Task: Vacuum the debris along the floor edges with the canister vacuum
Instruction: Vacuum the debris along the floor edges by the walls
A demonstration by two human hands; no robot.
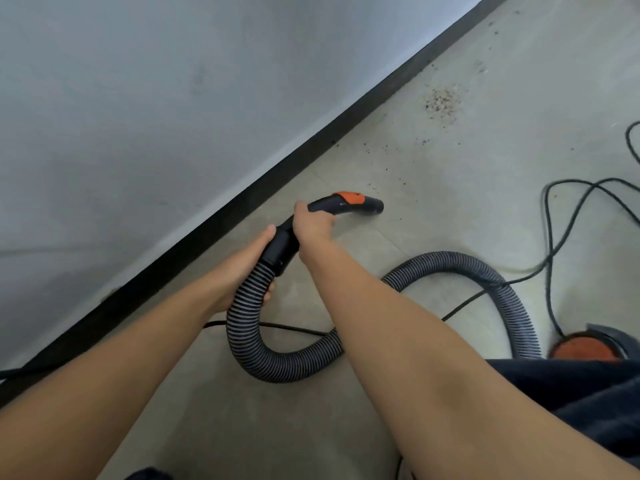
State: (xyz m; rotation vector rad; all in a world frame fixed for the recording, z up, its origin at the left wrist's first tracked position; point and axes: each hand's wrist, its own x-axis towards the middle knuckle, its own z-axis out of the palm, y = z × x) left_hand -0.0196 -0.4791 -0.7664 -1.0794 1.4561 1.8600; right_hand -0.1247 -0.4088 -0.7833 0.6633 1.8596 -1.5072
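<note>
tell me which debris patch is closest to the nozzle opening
The sparse dark specks on the floor just beyond the nozzle. The dense pale pile and the specks along the baseboard lie farther along the wall.

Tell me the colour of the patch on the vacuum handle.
Orange patch on the black handle, clear in the head view.

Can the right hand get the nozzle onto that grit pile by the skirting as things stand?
Probably yes. The right hand grips the nozzle, whose mouth points toward the debris pile. Only bare floor lies between; the power cord runs off to the side.
</note>
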